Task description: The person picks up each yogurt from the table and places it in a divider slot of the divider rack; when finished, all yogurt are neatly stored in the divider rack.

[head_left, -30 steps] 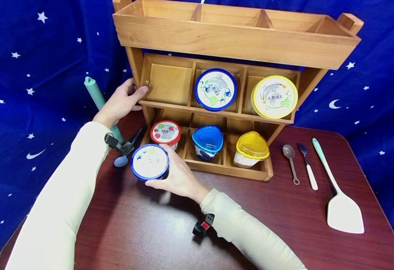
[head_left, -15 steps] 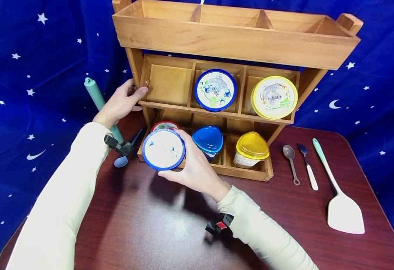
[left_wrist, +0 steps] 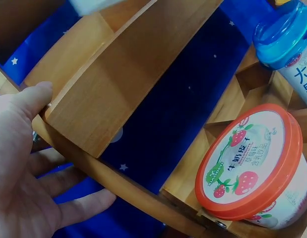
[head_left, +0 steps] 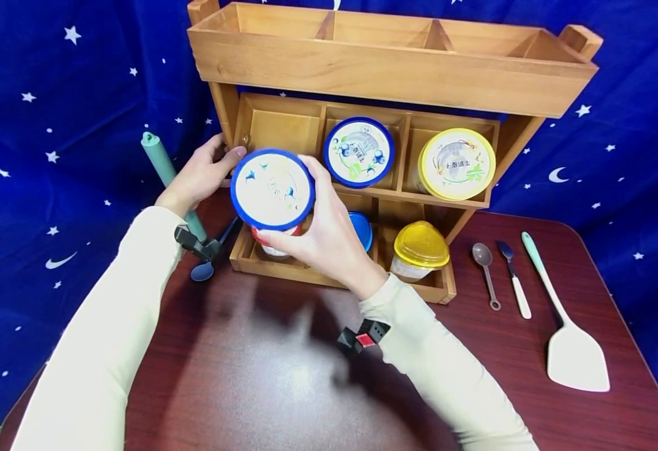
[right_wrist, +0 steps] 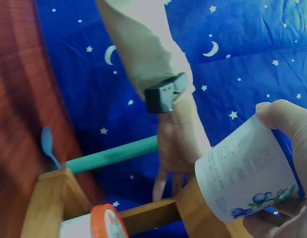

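Note:
My right hand point(head_left: 337, 235) grips a white blueberry-printed tub with a blue rim point(head_left: 273, 188), thumb and fingers on opposite sides. The tub is lifted before the left compartment of the wooden shelf's point(head_left: 385, 74) middle tier; its printed side point(right_wrist: 247, 171) shows in the right wrist view. At the shelf's left side, my left hand point(head_left: 200, 175) holds the frame, thumb on the tier's edge and fingers beyond the upright. Below, the held tub partly covers a red-rimmed strawberry tub point(left_wrist: 245, 166). Another blue-rimmed tub point(head_left: 359, 152) and a yellow-rimmed tub point(head_left: 457, 164) sit in the middle tier.
On the bottom tier stand a blue-lidded cup point(head_left: 364, 230), partly hidden, and a yellow-lidded cup point(head_left: 421, 245). Right of the shelf lie a measuring spoon point(head_left: 484, 263), a spreader point(head_left: 519, 288) and a spatula point(head_left: 576, 357). A green rod point(head_left: 159, 158) and blue spoon point(head_left: 202, 271) are at left.
My right hand has raised the blueberry tub from low in front of the bottom tier up to the middle tier's left compartment. The left hand has stayed on the shelf.

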Available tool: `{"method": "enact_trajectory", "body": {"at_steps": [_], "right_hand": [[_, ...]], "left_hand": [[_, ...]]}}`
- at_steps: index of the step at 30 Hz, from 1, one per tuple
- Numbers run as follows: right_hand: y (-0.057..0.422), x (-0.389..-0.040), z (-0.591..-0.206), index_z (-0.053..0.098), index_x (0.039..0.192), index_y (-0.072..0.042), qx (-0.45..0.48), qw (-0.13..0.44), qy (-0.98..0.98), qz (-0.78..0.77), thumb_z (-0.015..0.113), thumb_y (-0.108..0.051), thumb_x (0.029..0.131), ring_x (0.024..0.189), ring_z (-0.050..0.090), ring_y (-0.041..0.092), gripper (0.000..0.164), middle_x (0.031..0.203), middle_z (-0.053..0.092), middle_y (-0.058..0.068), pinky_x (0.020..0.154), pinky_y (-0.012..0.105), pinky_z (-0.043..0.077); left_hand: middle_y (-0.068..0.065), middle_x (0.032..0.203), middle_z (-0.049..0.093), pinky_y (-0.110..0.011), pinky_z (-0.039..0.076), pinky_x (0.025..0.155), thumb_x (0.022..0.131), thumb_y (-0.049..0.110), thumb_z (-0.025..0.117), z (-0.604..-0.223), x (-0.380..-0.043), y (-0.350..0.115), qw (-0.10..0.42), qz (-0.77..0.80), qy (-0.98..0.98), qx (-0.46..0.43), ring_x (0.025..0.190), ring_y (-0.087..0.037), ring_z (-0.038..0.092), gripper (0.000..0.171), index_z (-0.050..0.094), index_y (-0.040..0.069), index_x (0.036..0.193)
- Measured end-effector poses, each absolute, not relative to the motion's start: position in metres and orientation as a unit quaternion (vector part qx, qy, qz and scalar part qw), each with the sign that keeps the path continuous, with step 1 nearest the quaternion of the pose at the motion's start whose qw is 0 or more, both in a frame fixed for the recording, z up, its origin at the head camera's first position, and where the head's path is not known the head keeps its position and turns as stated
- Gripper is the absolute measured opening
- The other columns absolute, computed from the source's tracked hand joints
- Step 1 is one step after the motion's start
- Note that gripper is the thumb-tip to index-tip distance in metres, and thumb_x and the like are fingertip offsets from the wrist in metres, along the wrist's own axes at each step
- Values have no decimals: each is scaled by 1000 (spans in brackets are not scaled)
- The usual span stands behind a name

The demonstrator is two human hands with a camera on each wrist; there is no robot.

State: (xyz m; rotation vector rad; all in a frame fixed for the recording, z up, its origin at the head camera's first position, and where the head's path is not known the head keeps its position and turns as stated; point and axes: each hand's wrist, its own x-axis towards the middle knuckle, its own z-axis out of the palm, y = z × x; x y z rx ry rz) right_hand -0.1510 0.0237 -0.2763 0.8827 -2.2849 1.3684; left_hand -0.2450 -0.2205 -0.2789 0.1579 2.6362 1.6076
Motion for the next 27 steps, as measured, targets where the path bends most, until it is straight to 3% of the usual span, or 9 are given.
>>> {"method": "enact_trajectory", "body": {"at_steps": [6, 14, 27], "right_hand": [[14, -170, -263, 27, 149, -7, 304, 181, -802, 481, 90, -34, 71, 129, 46, 14, 104, 146, 43, 8, 111, 24, 40], [0, -191, -253, 23, 151, -2, 293, 208, -804, 473, 87, -35, 74, 135, 40, 16, 106, 153, 35, 10, 115, 19, 33], [-10, -208, -260, 21, 151, -3, 259, 218, -809, 481, 87, -35, 75, 135, 41, 18, 105, 149, 39, 12, 114, 18, 32]], "left_hand": [[-18, 143, 47, -18, 58, 79, 104, 35, 45, -279, -245, -220, 22, 549, 834, 53, 115, -21, 57, 56, 29, 11, 153], [-14, 156, 36, -44, 53, 101, 104, 38, 45, -278, -246, -220, 26, 536, 843, 47, 124, -30, 54, 65, 18, 15, 158], [-17, 154, 35, -52, 49, 103, 102, 45, 46, -278, -244, -220, 31, 547, 834, 56, 136, -35, 44, 71, 16, 14, 158]]}}
